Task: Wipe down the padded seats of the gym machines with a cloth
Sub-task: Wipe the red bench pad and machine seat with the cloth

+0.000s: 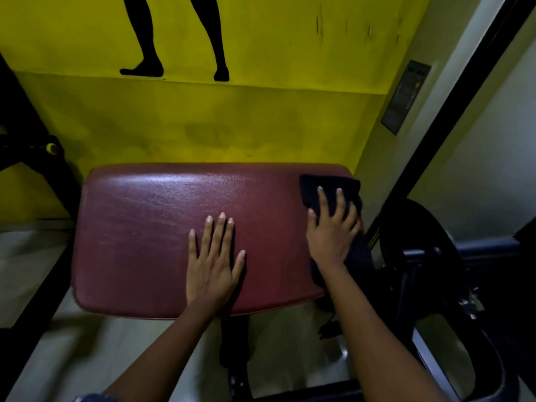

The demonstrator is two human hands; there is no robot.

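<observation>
A wide maroon padded seat (pixel 145 233) fills the middle of the view, lying flat in front of a yellow wall. My left hand (pixel 213 262) rests flat on the pad near its front middle, fingers straight and spread. My right hand (pixel 332 230) presses a black cloth (pixel 319 184) down on the pad's right end, fingers spread over it. Part of the cloth hangs over the right edge of the seat, below my wrist.
The yellow wall (pixel 232 123) with black painted legs stands right behind the pad. A black machine frame and round weight plate (pixel 429 256) crowd the right side. Another black frame (pixel 34 163) stands at the left. Grey floor (pixel 87 358) shows below the seat.
</observation>
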